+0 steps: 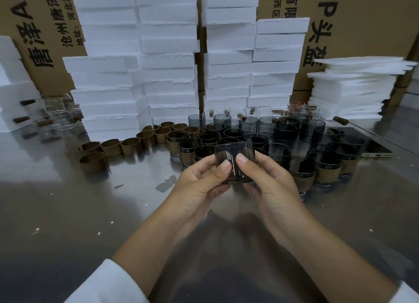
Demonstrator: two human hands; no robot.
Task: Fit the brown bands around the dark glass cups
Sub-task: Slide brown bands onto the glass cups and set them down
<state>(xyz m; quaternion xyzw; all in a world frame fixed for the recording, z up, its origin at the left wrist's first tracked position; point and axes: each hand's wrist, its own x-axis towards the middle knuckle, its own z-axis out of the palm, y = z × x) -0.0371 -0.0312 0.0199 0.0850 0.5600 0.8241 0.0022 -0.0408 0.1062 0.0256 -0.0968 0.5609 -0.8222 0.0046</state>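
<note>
One bare dark cup (233, 154) is pinched between left hand (199, 184) and right hand (269, 180) mid-frame; slick glass could slip and crack on the table (68, 200).

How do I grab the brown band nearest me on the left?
Probably best to come from above and pinch the near wall of the brown band, thumb outside, fingers inside: it stands upright on the table with its opening facing up.
</note>
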